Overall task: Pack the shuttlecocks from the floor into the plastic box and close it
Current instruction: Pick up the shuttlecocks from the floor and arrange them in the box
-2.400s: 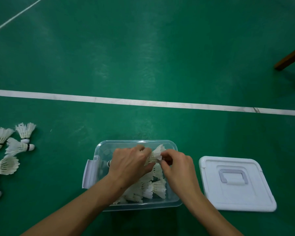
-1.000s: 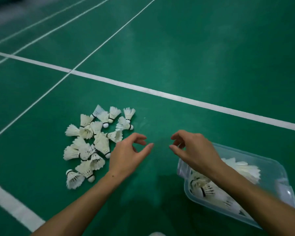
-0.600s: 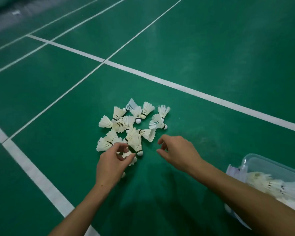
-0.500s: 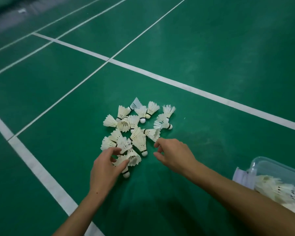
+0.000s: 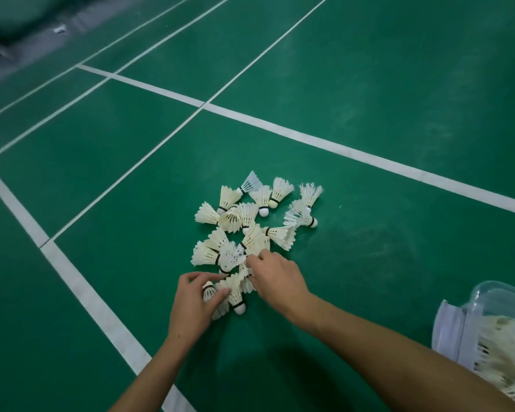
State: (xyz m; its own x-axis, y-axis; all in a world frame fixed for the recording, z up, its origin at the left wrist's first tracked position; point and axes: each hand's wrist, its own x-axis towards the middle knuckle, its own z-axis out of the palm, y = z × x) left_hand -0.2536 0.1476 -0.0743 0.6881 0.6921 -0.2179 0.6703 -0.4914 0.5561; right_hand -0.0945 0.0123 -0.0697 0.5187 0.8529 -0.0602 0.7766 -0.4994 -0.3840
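We see a pile of white feather shuttlecocks (image 5: 250, 224) on the green court floor (image 5: 369, 84). Our left hand (image 5: 192, 307) pinches one shuttlecock (image 5: 209, 292) at the pile's near edge. Our right hand (image 5: 275, 278) curls its fingers into the pile; whether it grips anything we cannot tell. The clear plastic box (image 5: 470, 325), partly filled, sits lidless at far right.
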